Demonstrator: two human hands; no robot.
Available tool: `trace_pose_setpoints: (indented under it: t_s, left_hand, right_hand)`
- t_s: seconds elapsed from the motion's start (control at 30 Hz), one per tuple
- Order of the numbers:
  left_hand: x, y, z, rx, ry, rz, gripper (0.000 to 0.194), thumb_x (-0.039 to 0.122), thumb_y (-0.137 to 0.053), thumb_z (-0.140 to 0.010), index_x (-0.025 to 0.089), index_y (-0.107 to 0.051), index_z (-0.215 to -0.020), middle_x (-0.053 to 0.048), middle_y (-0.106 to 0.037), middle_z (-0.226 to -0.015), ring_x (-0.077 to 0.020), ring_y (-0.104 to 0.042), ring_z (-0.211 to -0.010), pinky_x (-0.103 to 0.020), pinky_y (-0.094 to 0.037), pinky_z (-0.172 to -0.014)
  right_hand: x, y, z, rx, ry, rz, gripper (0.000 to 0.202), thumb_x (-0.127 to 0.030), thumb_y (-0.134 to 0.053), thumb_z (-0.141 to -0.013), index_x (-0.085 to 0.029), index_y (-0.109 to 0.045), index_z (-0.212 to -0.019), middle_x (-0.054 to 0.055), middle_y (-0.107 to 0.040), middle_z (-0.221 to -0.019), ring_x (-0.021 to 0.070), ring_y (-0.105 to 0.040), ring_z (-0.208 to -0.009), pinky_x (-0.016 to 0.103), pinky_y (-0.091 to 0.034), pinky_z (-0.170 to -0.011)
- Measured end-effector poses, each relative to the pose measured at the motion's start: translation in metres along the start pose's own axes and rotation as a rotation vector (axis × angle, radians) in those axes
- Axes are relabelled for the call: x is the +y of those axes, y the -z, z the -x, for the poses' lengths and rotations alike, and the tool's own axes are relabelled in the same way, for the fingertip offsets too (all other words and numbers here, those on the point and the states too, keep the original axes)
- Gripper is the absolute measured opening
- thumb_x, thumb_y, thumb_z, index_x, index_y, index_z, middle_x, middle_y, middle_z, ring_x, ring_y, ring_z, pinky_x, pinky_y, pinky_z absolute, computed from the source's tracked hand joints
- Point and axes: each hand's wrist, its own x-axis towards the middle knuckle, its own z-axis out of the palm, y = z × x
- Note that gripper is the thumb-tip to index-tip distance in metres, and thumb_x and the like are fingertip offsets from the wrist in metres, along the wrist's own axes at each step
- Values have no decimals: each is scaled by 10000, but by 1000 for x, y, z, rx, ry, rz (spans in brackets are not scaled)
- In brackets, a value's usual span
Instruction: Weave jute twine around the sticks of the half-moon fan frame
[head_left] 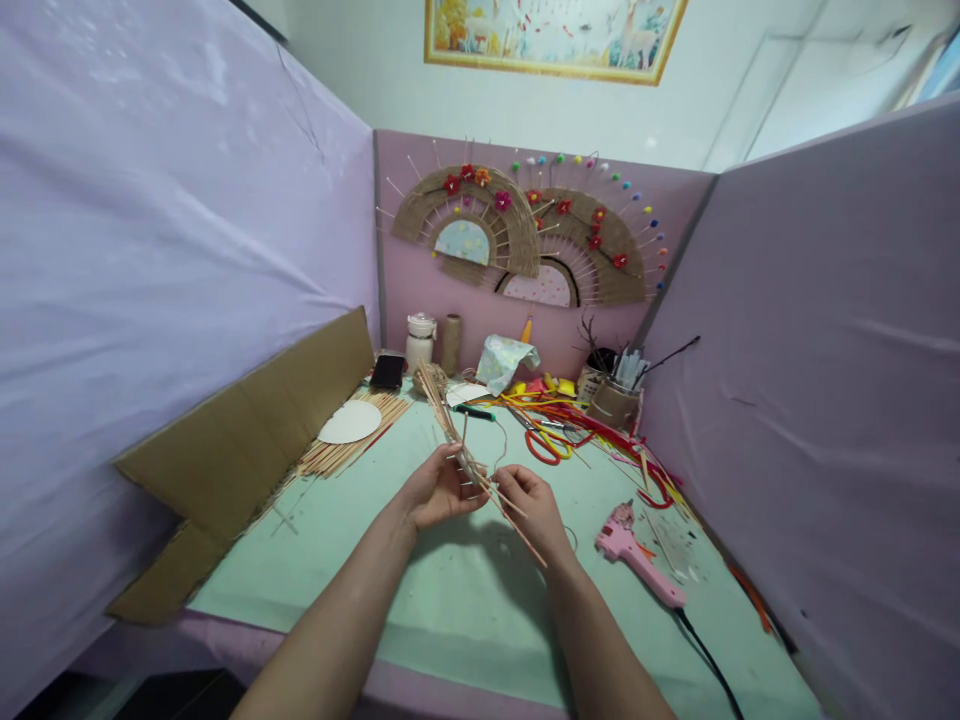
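A bundle of thin wooden sticks (437, 397) is held above the middle of the green table, slanting from upper left to lower right. My left hand (442, 487) is wrapped round its lower part from the left. At the right side of the bundle, my right hand (529, 505) has its fingers pinched together near a thin cord (502, 440), which loops up beside the sticks. What exactly lies between the right fingertips is too small to tell. Several sticks poke out below, between the hands.
A pink glue gun (641, 562) with a black cable lies at the right. Behind are red-handled scissors (541, 447), coloured pipe cleaners, a white jar (420, 342) and a twig-filled pot (615, 405). Cardboard (262, 430), loose sticks and a white half-disc (350, 422) are at the left.
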Motion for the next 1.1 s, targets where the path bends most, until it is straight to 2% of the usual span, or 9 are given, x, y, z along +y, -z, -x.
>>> trace_pose_setpoints:
  t_s: [0.23, 0.37, 0.53, 0.73, 0.9, 1.1]
  left_hand:
    - [0, 0, 2, -18, 47, -55, 223, 336, -556, -773, 118, -589, -799, -129, -685, -833, -240, -657, -784, -355, -479, -759]
    - [-1, 0, 2, -9, 52, -62, 202, 324, -559, -774, 125, -585, -793, -113, -684, -796, -217, -657, -730, -333, -485, -723]
    - [-1, 0, 0, 33, 12, -47, 189, 309, -533, -799, 128, -582, -776, -108, -679, -751, -197, -647, -686, -331, -493, -697]
    - [5, 0, 0, 122, -112, -34, 239, 334, -505, -820, 120, -587, -756, -95, -658, -686, -172, -629, -623, -316, -504, -672]
    - [8, 1, 0, 192, -194, -56, 218, 326, -495, -828, 139, -565, -741, -71, -642, -661, -161, -622, -597, -307, -508, -649]
    - [9, 3, -4, 248, -237, -8, 196, 331, -512, -820, 146, -555, -772, -67, -632, -652, -161, -622, -601, -296, -510, -637]
  right_hand:
    - [4, 1, -3, -42, -146, -172, 347, -492, -679, -649, -166, -566, -693, -81, -385, -468, 47, -260, -395, 205, -185, -405]
    - [5, 1, -3, -73, -171, -225, 356, -484, -695, -638, -162, -548, -679, -99, -334, -441, 40, -228, -383, 205, -161, -397]
    - [-3, 0, 0, -89, -184, -224, 334, -451, -698, -644, -159, -550, -716, -101, -349, -444, 35, -210, -375, 202, -131, -387]
    - [-16, 6, 6, -155, -173, -242, 278, -400, -675, -686, -153, -560, -741, -107, -325, -439, 28, -164, -377, 196, -100, -390]
    - [-24, 25, 17, -160, -118, -105, 286, -429, -630, -738, -147, -581, -733, -76, -364, -459, 43, -234, -407, 193, -144, -403]
    - [-48, 40, 44, -134, 59, 220, 265, -424, -641, -732, -160, -639, -743, -15, -485, -552, 99, -407, -516, 220, -309, -470]
